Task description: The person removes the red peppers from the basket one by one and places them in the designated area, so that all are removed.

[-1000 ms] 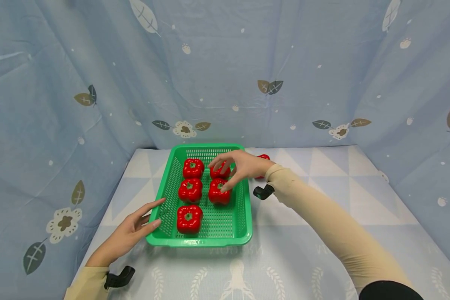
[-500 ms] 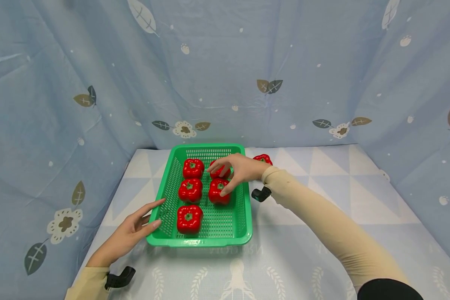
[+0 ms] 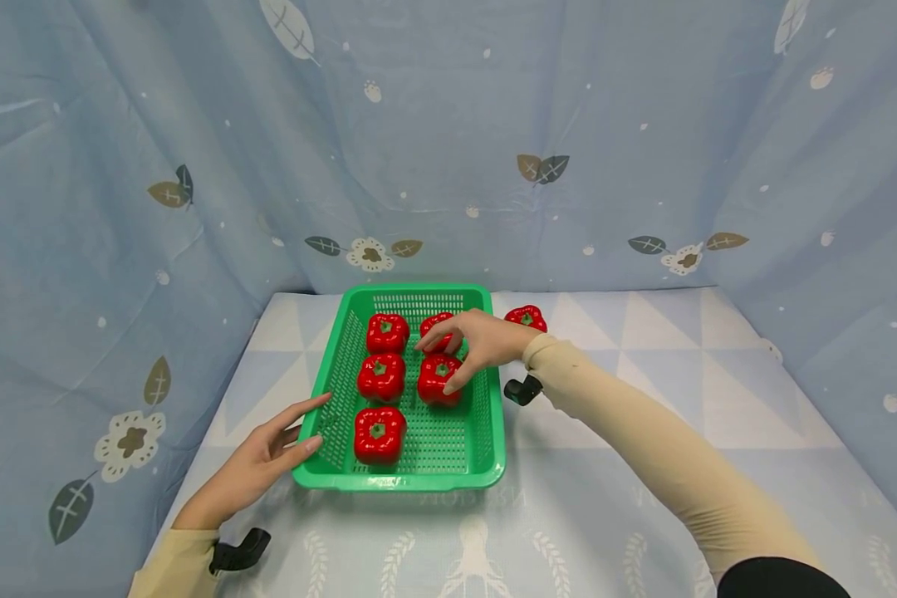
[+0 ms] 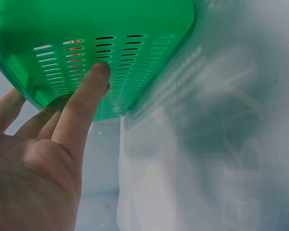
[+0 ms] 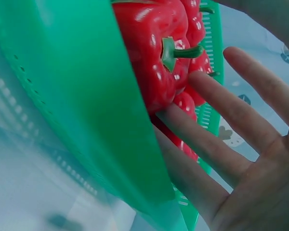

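Observation:
The green basket (image 3: 399, 482) holds several red peppers: three down its left side (image 3: 379, 435) and two at the right (image 3: 437, 390). My left hand (image 3: 250, 469) is at the basket's left rim, with extended fingers (image 4: 79, 106) against the perforated outer wall in the left wrist view. Over the two right peppers, my right hand (image 3: 486, 339) has its fingers spread and partly covers them. The right wrist view shows loosely extended fingers (image 5: 207, 144) beside a red pepper (image 5: 154, 53), not closed round it; whether they touch is unclear.
Another red pepper (image 3: 526, 317) lies outside the basket, behind the right wrist. A patterned cloth (image 3: 643, 365) covers the table. Blue patterned curtain (image 3: 463, 124) hangs behind and at both sides.
My right hand has shifted slightly down and toward me, and more of the pepper outside the basket shows. The left hand and the basket hold their places.

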A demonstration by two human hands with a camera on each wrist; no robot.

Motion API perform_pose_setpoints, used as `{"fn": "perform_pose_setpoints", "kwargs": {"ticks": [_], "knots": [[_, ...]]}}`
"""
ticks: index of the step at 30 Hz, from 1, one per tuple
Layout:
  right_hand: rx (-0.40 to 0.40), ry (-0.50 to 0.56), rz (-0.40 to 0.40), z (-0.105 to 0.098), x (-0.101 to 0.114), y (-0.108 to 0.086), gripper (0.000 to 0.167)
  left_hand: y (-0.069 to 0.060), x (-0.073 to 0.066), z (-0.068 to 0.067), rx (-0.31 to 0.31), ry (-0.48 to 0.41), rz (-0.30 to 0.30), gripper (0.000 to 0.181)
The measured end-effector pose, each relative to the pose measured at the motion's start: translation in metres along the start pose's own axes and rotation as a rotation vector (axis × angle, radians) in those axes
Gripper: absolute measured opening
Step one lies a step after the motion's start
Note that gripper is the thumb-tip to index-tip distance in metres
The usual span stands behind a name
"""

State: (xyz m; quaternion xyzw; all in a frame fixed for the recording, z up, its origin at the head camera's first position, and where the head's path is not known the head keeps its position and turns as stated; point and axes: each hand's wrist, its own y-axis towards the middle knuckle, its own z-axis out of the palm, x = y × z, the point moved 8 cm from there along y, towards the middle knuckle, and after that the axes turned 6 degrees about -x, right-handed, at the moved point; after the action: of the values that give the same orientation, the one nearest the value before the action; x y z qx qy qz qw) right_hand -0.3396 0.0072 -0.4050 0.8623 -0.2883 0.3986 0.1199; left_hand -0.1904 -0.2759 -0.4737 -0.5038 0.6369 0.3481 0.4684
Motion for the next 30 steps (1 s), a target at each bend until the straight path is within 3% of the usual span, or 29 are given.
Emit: {"fn": "perform_pose_setpoints", "kwargs": {"ticks": [20, 30], "knots": [[0.022, -0.161, 0.017, 0.012, -0.004, 0.003, 0.067, 0.002, 0.002, -0.001, -0.005, 0.009, 0.018, 0.063], [0.023, -0.183, 0.005, 0.015, -0.005, 0.005, 0.066, 0.001, 0.003, -0.002, -0.008, 0.044, 0.035, 0.062]]}}
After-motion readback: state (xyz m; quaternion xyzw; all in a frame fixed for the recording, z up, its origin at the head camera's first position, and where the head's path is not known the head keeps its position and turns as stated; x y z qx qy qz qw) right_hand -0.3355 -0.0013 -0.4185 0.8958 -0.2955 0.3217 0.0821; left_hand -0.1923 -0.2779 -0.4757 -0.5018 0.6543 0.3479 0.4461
